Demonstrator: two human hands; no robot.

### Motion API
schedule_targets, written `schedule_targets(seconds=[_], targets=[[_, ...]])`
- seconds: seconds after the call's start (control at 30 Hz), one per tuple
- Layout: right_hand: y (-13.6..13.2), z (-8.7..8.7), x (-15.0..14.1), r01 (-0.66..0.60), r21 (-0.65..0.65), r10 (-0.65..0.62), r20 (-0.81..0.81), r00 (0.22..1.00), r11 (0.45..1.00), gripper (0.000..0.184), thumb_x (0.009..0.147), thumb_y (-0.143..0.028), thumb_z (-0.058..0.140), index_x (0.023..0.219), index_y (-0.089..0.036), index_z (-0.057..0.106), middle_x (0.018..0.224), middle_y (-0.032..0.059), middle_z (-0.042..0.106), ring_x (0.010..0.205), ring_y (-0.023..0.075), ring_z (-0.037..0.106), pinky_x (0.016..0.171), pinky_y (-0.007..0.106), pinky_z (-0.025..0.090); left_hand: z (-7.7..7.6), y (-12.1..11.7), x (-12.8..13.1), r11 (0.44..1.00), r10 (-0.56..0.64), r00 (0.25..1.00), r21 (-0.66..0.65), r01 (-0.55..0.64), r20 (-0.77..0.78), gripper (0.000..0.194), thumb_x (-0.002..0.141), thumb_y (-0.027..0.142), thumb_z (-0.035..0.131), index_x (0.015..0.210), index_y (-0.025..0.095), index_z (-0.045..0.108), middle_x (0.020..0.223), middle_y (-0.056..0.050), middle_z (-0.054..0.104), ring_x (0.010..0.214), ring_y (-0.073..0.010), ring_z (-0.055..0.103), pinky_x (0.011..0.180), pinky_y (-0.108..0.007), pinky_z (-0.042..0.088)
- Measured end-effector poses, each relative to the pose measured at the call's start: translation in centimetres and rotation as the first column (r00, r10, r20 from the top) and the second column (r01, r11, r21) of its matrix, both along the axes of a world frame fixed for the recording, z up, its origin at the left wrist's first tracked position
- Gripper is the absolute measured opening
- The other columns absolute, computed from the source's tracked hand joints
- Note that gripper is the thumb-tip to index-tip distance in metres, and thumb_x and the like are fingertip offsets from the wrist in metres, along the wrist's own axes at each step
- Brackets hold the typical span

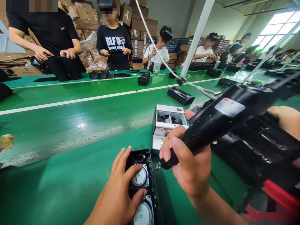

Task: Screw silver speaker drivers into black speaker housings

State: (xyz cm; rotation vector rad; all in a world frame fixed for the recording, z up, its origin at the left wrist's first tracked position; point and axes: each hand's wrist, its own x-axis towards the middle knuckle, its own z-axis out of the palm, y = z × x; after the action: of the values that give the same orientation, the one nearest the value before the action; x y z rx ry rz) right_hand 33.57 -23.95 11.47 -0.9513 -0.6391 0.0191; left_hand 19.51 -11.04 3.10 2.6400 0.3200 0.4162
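Probably hefty screwdriver [211, 117], clenched low in my right hand [192, 165] — left hand [112, 190] spread over stiff-looking housing [154, 186]; grip its rim, thin wires [137, 181] look fragile

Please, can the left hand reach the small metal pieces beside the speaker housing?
Probably yes: the left hand need only cross the speaker housing to the metal pieces; the black tool hangs close.

Daylight enters through windows [276, 28] upper right; glare spots my green counter [70, 175], whose right edge blurs.
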Motion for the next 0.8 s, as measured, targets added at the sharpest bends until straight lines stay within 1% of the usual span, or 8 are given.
schedule_targets(seconds=[0.07, 0.17, 0.27, 0.33, 0.47, 0.53, 0.67, 0.8], targets=[[0.8, -0.7, -0.1, 0.034, 0.020, -0.035, 0.038, 0.999, 0.999, 0.047, 0.100, -0.016, 0.064, 0.142, -0.031, 0.049, 0.079, -0.0070, 0.059, 0.054, 0.0098, 0.057, 0.053, 0.028, 0.054, 0.2, -0.2, 0.2, 1.000, 0.012, 1.000, -0.002, -0.012, 0.006, 0.042, 0.090, 0.020, 0.068, 0.130, 0.029, 0.065, 0.177, -0.007, 0.024, 0.164, -0.0376, 0.022, 0.121, -0.068, 0.043], [1.6, -2.5, 0.2, 0.068, -0.033, -0.064, 0.113, 0.992, 0.997, 0.052, 0.102, -0.016, 0.062, 0.148, -0.033, 0.044, 0.082, -0.0061, 0.059, 0.057, 0.0108, 0.059, 0.060, 0.031, 0.056, 0.4, -0.2, 0.1, 1.000, 0.017, 0.999, 0.001, -0.017, 0.033, 0.033, 0.093, 0.023, 0.063, 0.126, 0.028, 0.066, 0.176, -0.007, 0.028, 0.163, -0.0370, 0.026, 0.119, -0.067, 0.047], [1.9, -4.1, 0.4, 0.084, -0.093, -0.069, 0.153, 0.986, 0.992, 0.059, 0.103, -0.016, 0.061, 0.154, -0.033, 0.038, 0.083, -0.0057, 0.059, 0.060, 0.0116, 0.060, 0.064, 0.033, 0.057, 0.4, 0.0, 0.0, 1.000, 0.015, 1.000, 0.013, -0.015, 0.016, 0.030, 0.095, 0.025, 0.061, 0.125, 0.028, 0.066, 0.177, -0.007, 0.026, 0.163, -0.0362, 0.025, 0.117, -0.065, 0.050], [2.0, -4.6, 0.5, 0.083, -0.111, -0.064, 0.168, 0.984, 0.990, 0.060, 0.102, -0.017, 0.062, 0.155, -0.032, 0.037, 0.083, -0.0059, 0.058, 0.060, 0.0113, 0.060, 0.064, 0.032, 0.057, 0.4, 0.3, 0.0, 0.999, -0.013, 1.000, 0.042, 0.013, -0.015, 0.032, 0.095, 0.027, 0.062, 0.127, 0.028, 0.065, 0.177, -0.007, 0.024, 0.164, -0.0367, 0.024, 0.115, -0.064, 0.052], [2.2, -5.0, 0.5, 0.071, -0.135, -0.049, 0.161, 0.986, 0.988, 0.057, 0.101, -0.018, 0.063, 0.152, -0.032, 0.040, 0.082, -0.0057, 0.059, 0.059, 0.0117, 0.060, 0.062, 0.031, 0.057, 0.4, 0.8, -0.1, 0.994, -0.062, 0.997, 0.084, 0.065, -0.042, 0.036, 0.095, 0.029, 0.063, 0.130, 0.028, 0.064, 0.177, -0.009, 0.023, 0.163, -0.0389, 0.025, 0.113, -0.064, 0.054], [2.3, -5.1, 0.5, 0.064, -0.142, -0.041, 0.157, 0.987, 0.988, 0.056, 0.101, -0.019, 0.064, 0.150, -0.031, 0.041, 0.083, -0.0055, 0.059, 0.059, 0.0120, 0.060, 0.061, 0.031, 0.057, 0.5, 0.8, -0.1, 0.995, -0.059, 0.997, 0.072, 0.062, -0.041, 0.035, 0.095, 0.029, 0.063, 0.130, 0.028, 0.065, 0.177, -0.010, 0.023, 0.163, -0.0394, 0.026, 0.113, -0.065, 0.053], [2.2, -5.3, 0.5, 0.066, -0.123, -0.046, 0.163, 0.986, 0.990, 0.056, 0.100, -0.019, 0.064, 0.150, -0.031, 0.043, 0.084, -0.0054, 0.059, 0.058, 0.0111, 0.059, 0.060, 0.030, 0.056, 0.6, 0.6, -0.1, 0.999, -0.039, 0.999, 0.016, 0.039, -0.037, 0.034, 0.096, 0.028, 0.061, 0.130, 0.029, 0.064, 0.176, -0.008, 0.023, 0.160, -0.0375, 0.033, 0.115, -0.064, 0.052], [2.2, -5.3, 0.4, 0.066, -0.125, -0.046, 0.158, 0.986, 0.990, 0.057, 0.100, -0.018, 0.064, 0.150, -0.031, 0.041, 0.084, -0.0058, 0.059, 0.058, 0.0118, 0.060, 0.060, 0.031, 0.056, 0.7, 0.6, -0.1, 0.998, -0.057, 0.997, 0.009, 0.057, -0.046, 0.035, 0.096, 0.029, 0.062, 0.130, 0.030, 0.063, 0.176, -0.008, 0.023, 0.159, -0.0374, 0.035, 0.113, -0.063, 0.054]])
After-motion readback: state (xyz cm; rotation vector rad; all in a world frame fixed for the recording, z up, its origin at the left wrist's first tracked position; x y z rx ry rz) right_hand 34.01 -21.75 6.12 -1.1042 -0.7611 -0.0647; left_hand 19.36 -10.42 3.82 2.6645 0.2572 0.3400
